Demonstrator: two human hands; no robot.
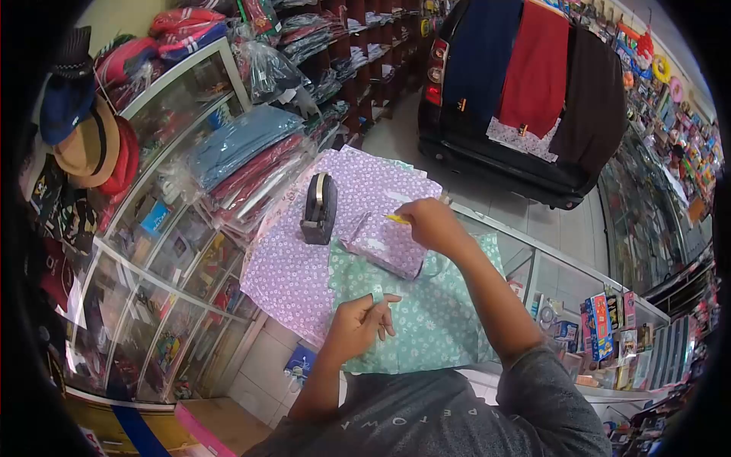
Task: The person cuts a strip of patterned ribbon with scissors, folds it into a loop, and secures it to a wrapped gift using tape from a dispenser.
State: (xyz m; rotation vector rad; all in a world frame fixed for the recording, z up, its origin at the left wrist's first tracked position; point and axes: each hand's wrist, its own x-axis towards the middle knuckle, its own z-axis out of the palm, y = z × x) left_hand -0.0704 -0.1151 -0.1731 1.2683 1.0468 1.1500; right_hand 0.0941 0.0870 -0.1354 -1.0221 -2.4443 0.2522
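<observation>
Grasping a small yellow item, perhaps a cutter, in the right hand, at the far edge of a parcel in purple floral paper. Find the parcel partly over the green floral sheet, beside the black tape dispenser. Note the left hand over the green sheet, fingers loosely bent, apart from the parcel; cannot tell of any grasp there. Best to brace the parcel with left fingertips, smooth the paper flat, and use only light pressure.
</observation>
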